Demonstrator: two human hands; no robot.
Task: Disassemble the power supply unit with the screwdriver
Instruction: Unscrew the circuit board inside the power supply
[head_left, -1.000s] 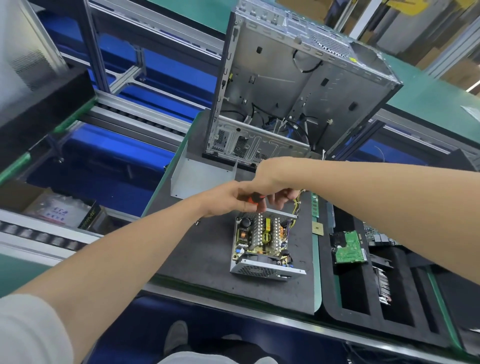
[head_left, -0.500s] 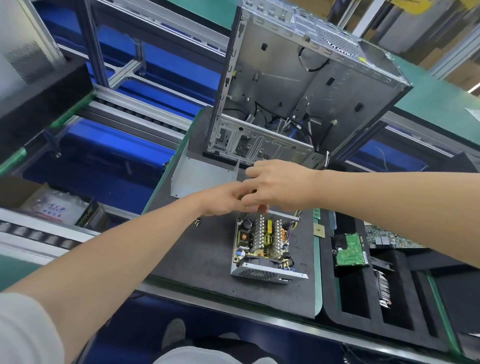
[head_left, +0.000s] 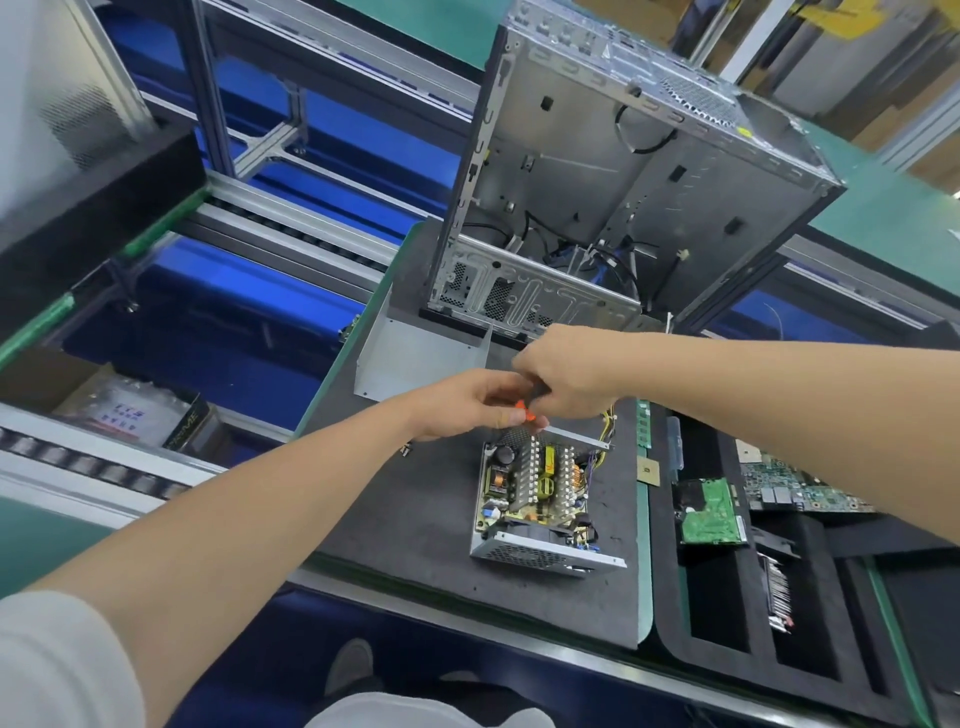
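An open computer case (head_left: 623, 171) stands upright at the far end of a dark mat (head_left: 415, 519) on the table, loose cables hanging inside it. Right of the mat, a green memory stick (head_left: 644, 423) and a small square chip (head_left: 648, 472) lie near a black foam tray (head_left: 761, 639). The tray holds a hard drive (head_left: 711, 514) with its green board up, beside a motherboard (head_left: 795, 488). At far left sits a cardboard box (head_left: 47, 374) beyond aluminium conveyor rails (head_left: 291, 223).

Left hand (head_left: 467, 402) and right hand (head_left: 566, 371) gripping screwdriver (head_left: 523, 415) (orange, mostly hidden), above opened power supply unit (head_left: 537, 493)
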